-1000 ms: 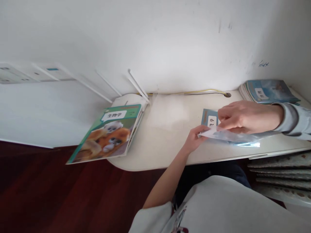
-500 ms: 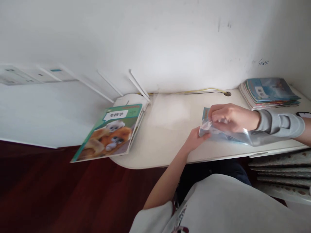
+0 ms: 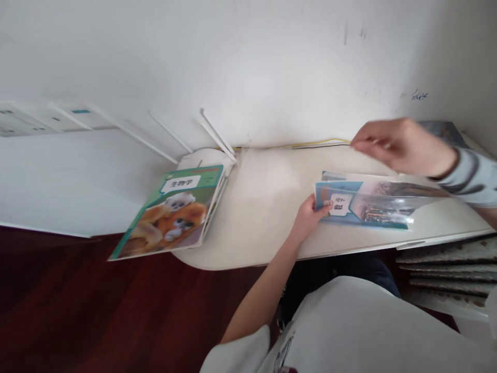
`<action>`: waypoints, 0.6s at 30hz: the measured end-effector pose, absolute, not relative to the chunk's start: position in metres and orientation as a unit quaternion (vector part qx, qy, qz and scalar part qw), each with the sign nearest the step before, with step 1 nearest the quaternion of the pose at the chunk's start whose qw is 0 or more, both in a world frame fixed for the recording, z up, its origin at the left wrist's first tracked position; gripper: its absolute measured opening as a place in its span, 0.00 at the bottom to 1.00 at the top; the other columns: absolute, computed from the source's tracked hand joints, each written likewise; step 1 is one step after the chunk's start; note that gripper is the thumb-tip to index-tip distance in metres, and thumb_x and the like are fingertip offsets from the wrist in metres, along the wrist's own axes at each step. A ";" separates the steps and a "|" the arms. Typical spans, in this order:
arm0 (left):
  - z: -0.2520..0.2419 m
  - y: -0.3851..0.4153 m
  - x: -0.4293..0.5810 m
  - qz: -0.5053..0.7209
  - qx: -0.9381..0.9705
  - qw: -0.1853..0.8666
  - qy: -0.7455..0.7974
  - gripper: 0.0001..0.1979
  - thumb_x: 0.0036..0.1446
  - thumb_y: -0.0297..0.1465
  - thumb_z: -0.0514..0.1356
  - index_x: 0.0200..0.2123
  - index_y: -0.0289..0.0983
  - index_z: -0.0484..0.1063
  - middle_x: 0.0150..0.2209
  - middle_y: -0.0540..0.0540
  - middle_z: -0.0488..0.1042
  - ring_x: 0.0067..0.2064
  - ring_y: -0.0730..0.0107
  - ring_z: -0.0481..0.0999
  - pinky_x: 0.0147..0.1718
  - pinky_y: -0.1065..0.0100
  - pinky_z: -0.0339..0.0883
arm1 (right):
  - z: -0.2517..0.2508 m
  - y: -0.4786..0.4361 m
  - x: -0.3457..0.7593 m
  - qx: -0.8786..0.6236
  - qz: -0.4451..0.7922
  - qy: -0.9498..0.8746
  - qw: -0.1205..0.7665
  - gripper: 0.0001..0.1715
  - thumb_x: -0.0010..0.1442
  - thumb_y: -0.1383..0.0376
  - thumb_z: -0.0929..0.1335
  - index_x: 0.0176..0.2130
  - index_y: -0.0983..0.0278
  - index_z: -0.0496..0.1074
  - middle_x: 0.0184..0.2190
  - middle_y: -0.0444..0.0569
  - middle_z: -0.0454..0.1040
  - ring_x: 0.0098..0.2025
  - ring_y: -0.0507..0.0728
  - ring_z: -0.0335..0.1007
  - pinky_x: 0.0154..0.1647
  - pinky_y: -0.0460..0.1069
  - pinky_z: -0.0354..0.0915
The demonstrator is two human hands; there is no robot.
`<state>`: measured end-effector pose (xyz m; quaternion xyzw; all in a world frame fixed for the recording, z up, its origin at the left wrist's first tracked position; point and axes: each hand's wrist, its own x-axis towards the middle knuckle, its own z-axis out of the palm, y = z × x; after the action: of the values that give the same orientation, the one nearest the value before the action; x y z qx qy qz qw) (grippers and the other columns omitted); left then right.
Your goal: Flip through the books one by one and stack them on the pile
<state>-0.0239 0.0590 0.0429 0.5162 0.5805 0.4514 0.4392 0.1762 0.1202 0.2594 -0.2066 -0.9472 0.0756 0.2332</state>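
Looks like a study corner in a home.
Before me a white surface [image 3: 256,228] meets a pen-scribbled wall [image 3: 272,67]; a blue schoolbook [image 3: 355,199], a green schoolbook [image 3: 174,212], a white router [image 3: 209,156] and dark red flooring [image 3: 97,311] suggest it.

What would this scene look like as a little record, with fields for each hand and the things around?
Left hand: grips the left end of the blue book
Right hand: raised above the table, fingers curled; anything held is unclear
Clear plastic: over part of the blue book
Green book: jutting past the table's left end
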 end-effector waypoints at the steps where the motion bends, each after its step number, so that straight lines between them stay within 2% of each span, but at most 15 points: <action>1: 0.040 0.060 -0.024 0.484 0.501 0.402 0.595 0.29 0.50 0.36 0.63 0.55 0.38 0.62 0.47 0.40 0.72 0.44 0.59 0.74 0.41 0.60 0.69 | 0.265 0.115 0.186 -0.234 0.037 -0.933 0.273 0.12 0.64 0.61 0.60 0.38 0.62 0.70 0.34 0.47 0.74 0.34 0.53 0.70 0.36 0.49 0.66; 4: 0.037 0.059 -0.023 0.543 0.513 0.199 0.635 0.40 0.52 0.33 0.61 0.64 0.41 0.45 0.58 0.35 0.60 0.53 0.58 0.68 0.46 0.57 0.67 | 0.254 0.095 0.216 -0.246 -0.105 -0.908 0.323 0.13 0.62 0.65 0.63 0.47 0.59 0.68 0.44 0.50 0.72 0.47 0.59 0.69 0.47 0.54 0.67; 6: 0.040 0.054 -0.018 0.538 0.566 0.049 0.623 0.36 0.56 0.32 0.58 0.64 0.40 0.43 0.60 0.34 0.57 0.58 0.56 0.62 0.53 0.54 0.62 | 0.218 0.084 0.228 -0.166 -0.172 -0.914 0.328 0.15 0.59 0.68 0.66 0.47 0.60 0.69 0.42 0.50 0.74 0.45 0.59 0.70 0.44 0.55 0.69; 8: 0.043 0.048 -0.006 0.475 0.662 -0.041 0.579 0.30 0.60 0.32 0.54 0.63 0.39 0.47 0.58 0.35 0.61 0.61 0.57 0.59 0.57 0.54 0.56 | 0.168 0.080 0.233 -0.157 -0.161 -0.940 0.256 0.14 0.60 0.66 0.65 0.46 0.64 0.71 0.43 0.53 0.75 0.46 0.59 0.71 0.48 0.57 0.68; 11: 0.044 0.049 0.016 0.274 0.808 -0.044 0.520 0.26 0.63 0.36 0.49 0.62 0.37 0.53 0.61 0.37 0.61 0.64 0.56 0.54 0.61 0.52 0.48 | 0.093 0.084 0.230 -0.256 -0.098 -0.947 0.168 0.20 0.64 0.62 0.61 0.52 0.68 0.69 0.53 0.59 0.69 0.56 0.61 0.64 0.55 0.59 0.63; 14: 0.039 0.063 0.030 0.090 0.841 0.011 0.533 0.31 0.63 0.45 0.45 0.63 0.32 0.51 0.65 0.35 0.52 0.67 0.52 0.47 0.62 0.48 0.43 | 0.048 0.092 0.228 -0.297 -0.031 -0.945 0.133 0.26 0.66 0.59 0.57 0.59 0.69 0.62 0.59 0.60 0.62 0.63 0.61 0.53 0.61 0.60 0.57; 18: 0.037 0.090 0.017 0.004 0.822 0.065 0.565 0.35 0.61 0.50 0.40 0.65 0.35 0.46 0.67 0.40 0.45 0.68 0.53 0.42 0.63 0.49 0.41 | 0.032 0.110 0.250 -0.350 -0.001 -0.933 0.089 0.30 0.67 0.57 0.53 0.63 0.68 0.55 0.63 0.55 0.55 0.66 0.60 0.47 0.63 0.61 0.51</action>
<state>0.0165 0.0896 0.0372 0.8222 0.5654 0.0040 0.0646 0.2499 0.1102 0.0316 -0.3498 -0.9326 -0.0014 0.0888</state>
